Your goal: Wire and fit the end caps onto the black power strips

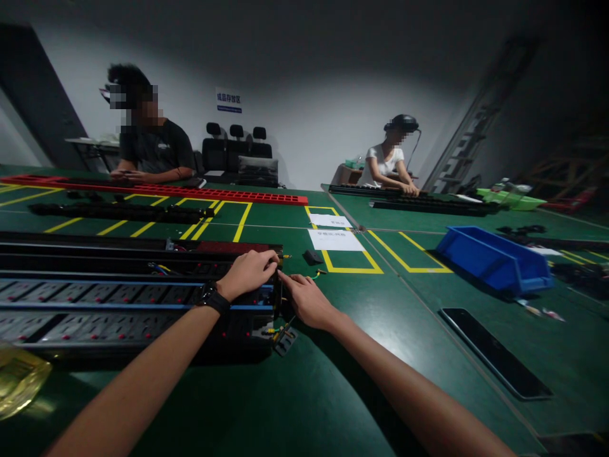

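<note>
Long black socket strips with blue edges and small red parts lie side by side at the left. My left hand, a black watch on its wrist, rests on the right end of the strips with its fingers curled. From the right, my right hand meets it at the same end, fingers pressed together around something too small to make out. Both hands nearly touch. Below them, a grey end piece hangs beside yellow-green wires at the nearest strip's end.
A blue bin and a phone lie to the right. White papers, a small black part and a red rail are farther back. Two people sit across the green table. Yellow tape is at lower left.
</note>
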The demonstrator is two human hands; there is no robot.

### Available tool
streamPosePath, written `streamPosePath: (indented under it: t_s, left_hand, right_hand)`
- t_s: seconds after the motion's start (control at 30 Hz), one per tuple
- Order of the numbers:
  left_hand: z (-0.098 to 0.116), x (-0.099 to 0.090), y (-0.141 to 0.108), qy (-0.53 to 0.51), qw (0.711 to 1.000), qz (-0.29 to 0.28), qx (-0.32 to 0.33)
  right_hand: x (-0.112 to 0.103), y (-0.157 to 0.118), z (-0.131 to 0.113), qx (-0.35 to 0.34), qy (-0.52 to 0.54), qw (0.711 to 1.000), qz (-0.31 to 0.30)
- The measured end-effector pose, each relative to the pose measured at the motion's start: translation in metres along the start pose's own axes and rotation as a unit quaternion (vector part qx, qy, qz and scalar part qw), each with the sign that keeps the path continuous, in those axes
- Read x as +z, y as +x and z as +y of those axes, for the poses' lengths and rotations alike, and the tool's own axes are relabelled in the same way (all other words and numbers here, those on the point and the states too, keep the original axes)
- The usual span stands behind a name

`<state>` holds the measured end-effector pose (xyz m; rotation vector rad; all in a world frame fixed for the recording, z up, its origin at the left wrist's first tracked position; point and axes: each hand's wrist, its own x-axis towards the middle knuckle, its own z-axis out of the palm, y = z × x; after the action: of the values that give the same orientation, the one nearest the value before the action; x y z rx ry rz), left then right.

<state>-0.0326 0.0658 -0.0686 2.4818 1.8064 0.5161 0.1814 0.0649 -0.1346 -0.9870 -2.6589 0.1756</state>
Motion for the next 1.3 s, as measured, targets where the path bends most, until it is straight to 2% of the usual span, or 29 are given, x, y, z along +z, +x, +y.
streamPosePath:
  t_s: [0.23, 0.5, 0.73, 1.3]
  left_hand:
    - [-0.0052, 0.0032, 0.004, -0.031, 1.0, 0.002, 0.005]
    - [0.0005, 0.0005, 0.0, -0.002, 1.0, 0.0, -0.008]
    - [0.0019, -0.0016, 0.0005, 0.009, 1.0, -0.003, -0.013]
    - [-0.0009, 0.0031, 0.0002, 0.084, 0.996, 0.019, 0.034]
  right_hand:
    - [-0.002, -0.0004, 0.0008, -0.011, 0.007, 1.0, -0.005]
    - [-0.0033, 0.0, -0.0017, -0.001, -0.004, 1.0, -0.006]
    - [0.0005, -0.0009, 0.0021, -0.021, 0.016, 1.0, 0.008]
    - [0.001, -0.0001, 0.0023, -0.006, 0.012, 1.0, 0.004]
